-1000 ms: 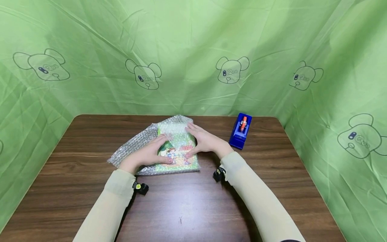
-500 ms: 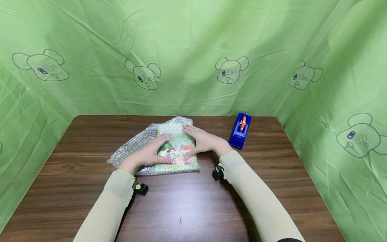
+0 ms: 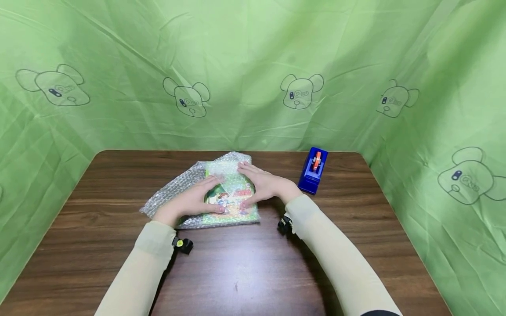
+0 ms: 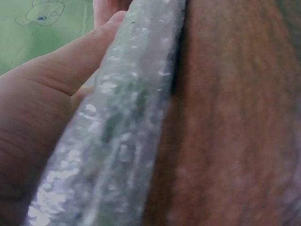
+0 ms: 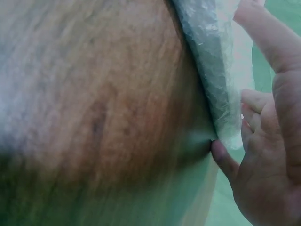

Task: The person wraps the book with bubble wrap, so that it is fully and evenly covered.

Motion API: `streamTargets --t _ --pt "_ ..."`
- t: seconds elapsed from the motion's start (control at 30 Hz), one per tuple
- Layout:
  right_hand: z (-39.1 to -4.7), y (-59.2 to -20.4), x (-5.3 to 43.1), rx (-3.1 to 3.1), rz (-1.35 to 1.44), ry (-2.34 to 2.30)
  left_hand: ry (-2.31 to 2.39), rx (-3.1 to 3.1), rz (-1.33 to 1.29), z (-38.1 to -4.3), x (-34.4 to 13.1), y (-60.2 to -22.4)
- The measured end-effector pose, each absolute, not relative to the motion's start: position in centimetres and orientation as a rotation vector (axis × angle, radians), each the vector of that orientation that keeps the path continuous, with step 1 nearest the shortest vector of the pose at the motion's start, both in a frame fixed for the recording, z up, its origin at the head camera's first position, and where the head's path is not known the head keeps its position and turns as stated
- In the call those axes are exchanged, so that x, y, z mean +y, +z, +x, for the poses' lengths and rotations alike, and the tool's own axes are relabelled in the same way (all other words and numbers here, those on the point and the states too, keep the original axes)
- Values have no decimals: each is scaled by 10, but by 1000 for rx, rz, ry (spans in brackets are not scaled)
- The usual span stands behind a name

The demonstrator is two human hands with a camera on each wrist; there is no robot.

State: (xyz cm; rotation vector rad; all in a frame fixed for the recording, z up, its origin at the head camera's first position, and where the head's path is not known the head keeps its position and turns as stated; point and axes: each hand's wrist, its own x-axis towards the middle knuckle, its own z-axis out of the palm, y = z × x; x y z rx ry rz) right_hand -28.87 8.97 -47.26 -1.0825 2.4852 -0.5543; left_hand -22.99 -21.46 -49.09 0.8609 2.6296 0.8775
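A flat, colourful book (image 3: 234, 202) with a green border and cartoon figures lies under clear bubble wrap (image 3: 174, 189). The wrap spreads out past the book to the left and back. My left hand (image 3: 192, 201) rests on its left part, fingers extended and thumb apart on the cover. On the right side my right hand (image 3: 265, 183) lies with spread fingers on the wrapped book. In the left wrist view, the thumb (image 4: 61, 70) is beside the wrap's front edge. The right wrist view has the little finger (image 5: 225, 160) at the wrap's edge.
A blue tape dispenser (image 3: 310, 177) with an orange roll stands at the back right, near my right wrist. The wooden table (image 3: 245, 272) is enclosed by green cloth (image 3: 245, 66) at the back and sides.
My right hand has shifted slightly to the left over the wrap, and the wrap's back edge sits a little lower. The left hand stays nearly still.
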Motion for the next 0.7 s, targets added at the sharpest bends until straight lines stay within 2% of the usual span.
streamTargets --t 0.33,0.47,0.7 --pt "-289 -471 83 2463 -1054 -548 810 2897 807 -231 -235 -472" --pt "-289 -472 82 2459 -1053 -549 838 3023 854 -229 -223 -470" --pt "-287 -470 86 2466 -1021 -552 669 2870 943 -220 -192 -480"
